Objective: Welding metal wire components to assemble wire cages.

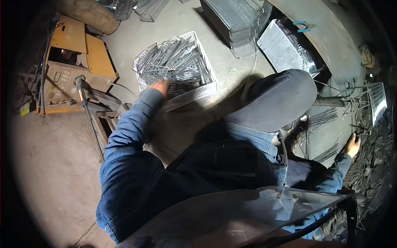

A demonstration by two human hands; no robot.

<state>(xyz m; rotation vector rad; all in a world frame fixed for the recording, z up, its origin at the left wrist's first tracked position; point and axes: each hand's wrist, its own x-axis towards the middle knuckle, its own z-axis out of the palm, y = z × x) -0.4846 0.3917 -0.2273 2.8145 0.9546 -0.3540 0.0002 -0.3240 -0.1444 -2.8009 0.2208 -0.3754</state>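
Note:
My left hand [161, 86] is at the near left side of a white crate [210, 74] heaped with shiny wire-mesh pieces [178, 58]. The back of that hand faces me and its fingers are hidden, so I cannot tell whether it grips a piece. Far to the right, my right hand [352, 146] reaches out beside a pile of dark metal pieces [368, 161]. Its fingers look stretched apart, with nothing visible in them. Just beyond it stands a metal jig with thin rods, and a bright wire-mesh panel [377, 103] sits on it.
A yellow welding machine [62, 80] stands on the left, with a cable and metal bars near it. Stacked wire baskets [235, 25] are at the back. Another mesh basket [285, 45] lies near blue-handled pliers [304, 27]. Thin rods [324, 120] lie right of my knee. A clear visor [248, 211] crosses the lower view.

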